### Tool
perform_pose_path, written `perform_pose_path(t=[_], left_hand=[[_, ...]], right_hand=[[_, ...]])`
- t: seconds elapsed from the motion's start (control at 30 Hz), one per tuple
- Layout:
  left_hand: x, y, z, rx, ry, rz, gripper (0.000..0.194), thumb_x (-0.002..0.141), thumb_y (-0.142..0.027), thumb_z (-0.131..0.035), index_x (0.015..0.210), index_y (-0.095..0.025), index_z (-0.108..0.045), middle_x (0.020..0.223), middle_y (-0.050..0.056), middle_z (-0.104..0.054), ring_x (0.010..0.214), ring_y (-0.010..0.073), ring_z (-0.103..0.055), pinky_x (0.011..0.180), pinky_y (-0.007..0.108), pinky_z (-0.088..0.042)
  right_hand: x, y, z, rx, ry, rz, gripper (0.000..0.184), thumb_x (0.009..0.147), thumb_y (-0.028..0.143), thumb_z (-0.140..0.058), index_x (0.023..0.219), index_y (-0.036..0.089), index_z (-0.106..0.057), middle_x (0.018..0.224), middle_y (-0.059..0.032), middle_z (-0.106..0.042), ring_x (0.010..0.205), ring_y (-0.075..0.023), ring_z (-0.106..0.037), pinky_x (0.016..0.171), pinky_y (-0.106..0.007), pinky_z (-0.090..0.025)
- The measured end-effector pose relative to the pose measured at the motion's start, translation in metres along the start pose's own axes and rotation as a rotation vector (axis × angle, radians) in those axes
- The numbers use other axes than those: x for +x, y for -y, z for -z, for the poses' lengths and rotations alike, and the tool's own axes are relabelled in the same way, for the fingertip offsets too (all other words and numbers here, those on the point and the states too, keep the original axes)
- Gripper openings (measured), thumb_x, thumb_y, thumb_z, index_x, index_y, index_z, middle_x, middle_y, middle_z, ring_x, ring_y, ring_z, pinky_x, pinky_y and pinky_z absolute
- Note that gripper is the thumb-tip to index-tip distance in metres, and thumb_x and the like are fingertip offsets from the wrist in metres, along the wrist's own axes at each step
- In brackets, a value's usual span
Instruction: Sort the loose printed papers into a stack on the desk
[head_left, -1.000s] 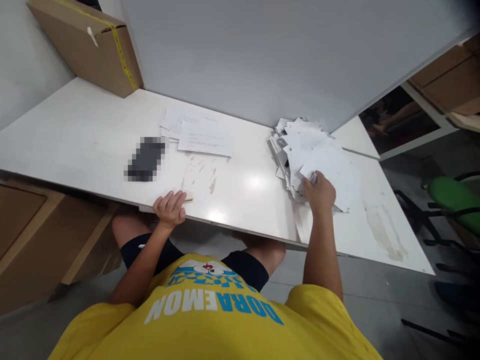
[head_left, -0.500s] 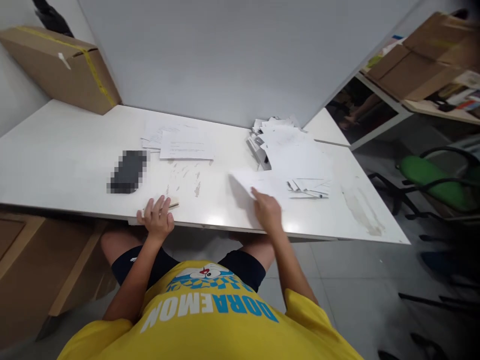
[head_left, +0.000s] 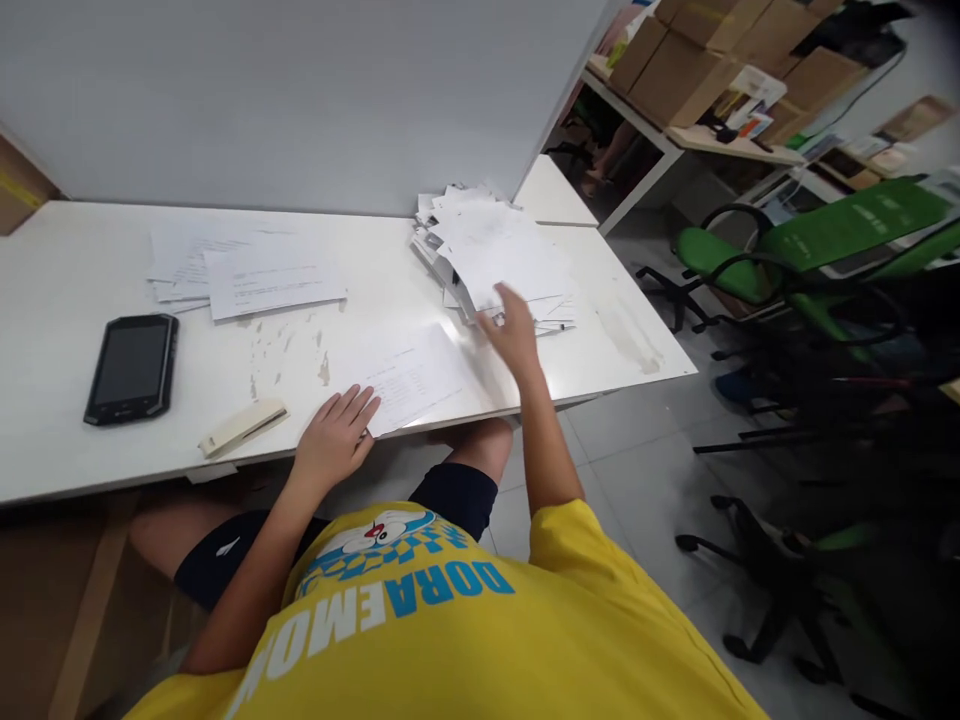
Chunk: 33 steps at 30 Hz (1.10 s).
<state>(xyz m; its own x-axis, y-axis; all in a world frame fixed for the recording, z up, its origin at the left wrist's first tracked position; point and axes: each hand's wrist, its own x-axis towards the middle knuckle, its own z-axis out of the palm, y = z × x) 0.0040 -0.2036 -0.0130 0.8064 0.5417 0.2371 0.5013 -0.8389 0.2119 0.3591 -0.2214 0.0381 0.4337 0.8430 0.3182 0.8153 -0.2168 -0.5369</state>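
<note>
My left hand (head_left: 337, 430) holds the left edge of a printed sheet of paper (head_left: 420, 375), its fingers over the sheet near the table's front edge. Left of that hand lies a cream stapler (head_left: 244, 428), apart from it. My right hand (head_left: 514, 330) is open, thumb and fingers spread, at the near side of a messy pile of papers (head_left: 487, 245). Whether its fingertips touch the pile I cannot tell. Farther back on the left, a smaller stack of printed sheets (head_left: 270, 280) rests on the table.
A black phone (head_left: 132, 368) lies on the white table (head_left: 382, 260) at left. The grey partition (head_left: 300, 100) stands along the back, with a cardboard box (head_left: 19, 190) at far left. Green chairs (head_left: 712, 250) and a desk with boxes (head_left: 675, 75) are to the right.
The view has swung right. The sheet that my right hand held now lies under my left hand, which has left the stapler. My right hand has let go and moved to the pile.
</note>
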Motion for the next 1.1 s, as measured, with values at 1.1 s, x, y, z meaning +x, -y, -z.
perform_pose_path(t=[1.1], left_hand=[[0.001, -0.006, 0.004, -0.192, 0.110, 0.130, 0.057, 0.094, -0.047, -0.053, 0.146, -0.023, -0.046, 0.158, 0.006, -0.042, 0.151, 0.0252, -0.031, 0.126, 0.048, -0.023]], right_hand=[[0.013, -0.048, -0.053, -0.349, -0.313, 0.045, 0.040, 0.097, 0.043, -0.039, 0.111, 0.018, -0.068, 0.115, -0.0156, -0.067, 0.107, -0.0312, -0.058, 0.099, -0.053, -0.041]])
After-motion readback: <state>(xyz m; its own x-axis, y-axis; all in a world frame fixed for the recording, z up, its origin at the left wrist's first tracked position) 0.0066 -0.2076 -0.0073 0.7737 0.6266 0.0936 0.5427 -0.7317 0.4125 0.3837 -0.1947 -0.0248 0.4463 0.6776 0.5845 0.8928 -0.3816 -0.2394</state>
